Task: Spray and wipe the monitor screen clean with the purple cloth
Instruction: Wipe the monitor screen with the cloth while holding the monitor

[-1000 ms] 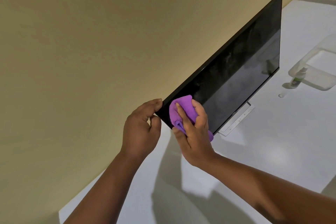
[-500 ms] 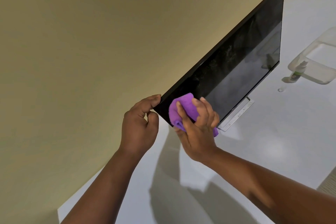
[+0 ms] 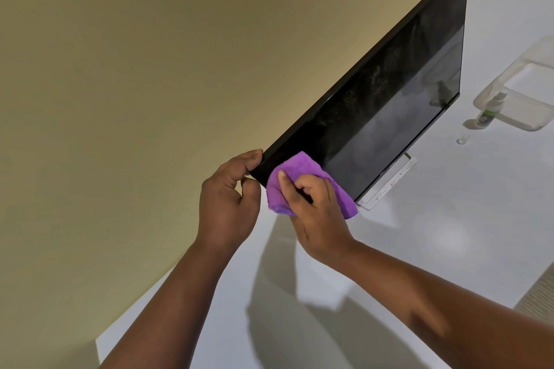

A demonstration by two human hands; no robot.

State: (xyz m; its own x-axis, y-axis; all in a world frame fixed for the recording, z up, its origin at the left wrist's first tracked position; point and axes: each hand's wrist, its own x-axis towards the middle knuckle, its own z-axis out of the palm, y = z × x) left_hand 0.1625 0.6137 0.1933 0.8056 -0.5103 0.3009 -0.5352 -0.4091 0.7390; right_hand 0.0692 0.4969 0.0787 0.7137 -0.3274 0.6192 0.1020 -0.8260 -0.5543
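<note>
- Monitor screen stands on the white desk, angled away, its near left corner between both hands.
- Left hand grasps that corner's edge, thumb in front, fingers curled behind, steadying it.
- Right hand clutches the purple cloth, pressing it to the lower near corner; half a second ago it sat slightly higher, so the wipe is moving downward.
- Pale speckles, possibly spray mist, remain mid-screen: most of the panel looks unwiped.
- Spray bottle stands well apart beside a clear container.
</note>
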